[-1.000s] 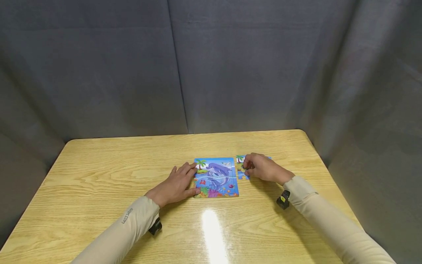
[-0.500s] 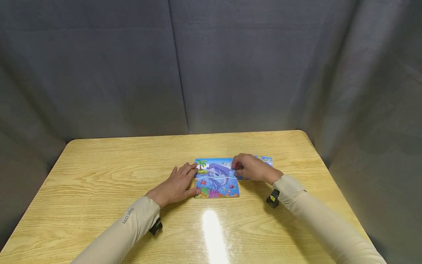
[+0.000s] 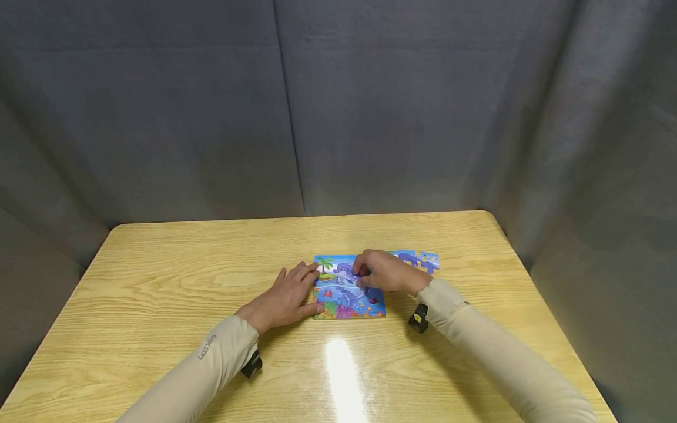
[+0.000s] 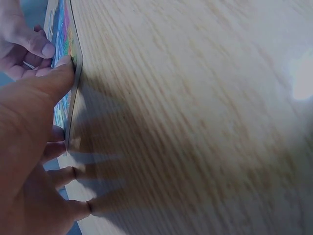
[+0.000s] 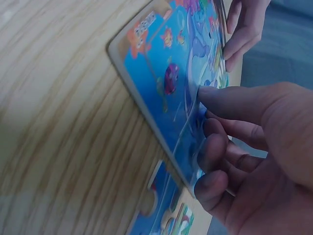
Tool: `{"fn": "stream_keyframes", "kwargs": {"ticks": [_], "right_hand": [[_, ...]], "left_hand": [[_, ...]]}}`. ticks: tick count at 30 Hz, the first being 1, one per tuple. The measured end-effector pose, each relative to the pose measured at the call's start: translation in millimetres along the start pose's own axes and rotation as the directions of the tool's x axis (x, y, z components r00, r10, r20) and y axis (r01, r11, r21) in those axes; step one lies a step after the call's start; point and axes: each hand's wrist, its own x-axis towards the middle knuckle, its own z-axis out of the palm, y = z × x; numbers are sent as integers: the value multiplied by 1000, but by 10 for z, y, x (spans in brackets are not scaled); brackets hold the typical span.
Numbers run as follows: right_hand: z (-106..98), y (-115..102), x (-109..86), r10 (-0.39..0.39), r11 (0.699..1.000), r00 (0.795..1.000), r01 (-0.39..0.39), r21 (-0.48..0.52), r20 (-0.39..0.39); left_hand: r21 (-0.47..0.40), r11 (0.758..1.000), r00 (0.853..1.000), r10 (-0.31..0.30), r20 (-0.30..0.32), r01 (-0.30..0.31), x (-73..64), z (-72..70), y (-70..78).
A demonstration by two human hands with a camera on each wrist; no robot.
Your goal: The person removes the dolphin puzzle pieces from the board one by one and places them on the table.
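Note:
A dolphin jigsaw puzzle [image 3: 344, 308] lies flat in its frame on the table, with a palm tree, a crab and coral in its picture. My left hand [image 3: 282, 298] rests along its left edge, fingers spread and the thumb [image 4: 61, 73] on the lower corner. Over the puzzle's upper right part is my right hand [image 3: 386, 271]. Its thumb and bent fingers [image 5: 212, 147] come down onto the picture's surface; I cannot tell whether they pinch a piece. Loose joined puzzle pieces [image 3: 407, 257] lie just right of the frame, partly hidden behind my right hand.
The wooden table [image 3: 174, 282] has rounded far corners, and a bright light reflection lies in front of the puzzle. Grey curtains [image 3: 423, 117] hang behind the table and on both sides.
My right hand has moved left from the loose pieces, across the frame's right edge, onto the puzzle. More of the loose pieces' right part shows now. My left hand stays in place.

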Motion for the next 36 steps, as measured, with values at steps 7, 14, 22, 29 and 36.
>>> {"fn": "stream_keyframes", "kwargs": {"ticks": [7,14,22,29,36], "right_hand": [[30,-45,60,25,1000,999,-26,10,27],[66,-49,88,67,997,997,-68,25,46],[75,-58,66,76,994,997,-78,77,32],[86,-49,65,66,994,998,-66,89,10],[109,-29,75,43,993,999,-41,113,-21]], "left_hand": [[11,1000,1000,0,-4,0,7,6,1],[8,1000,1000,5,-8,-5,5,20,1],[5,1000,1000,1,-7,-1,-7,16,12],[4,1000,1000,-4,0,4,-2,13,7],[14,1000,1000,4,-4,-4,4,12,-12]]}}
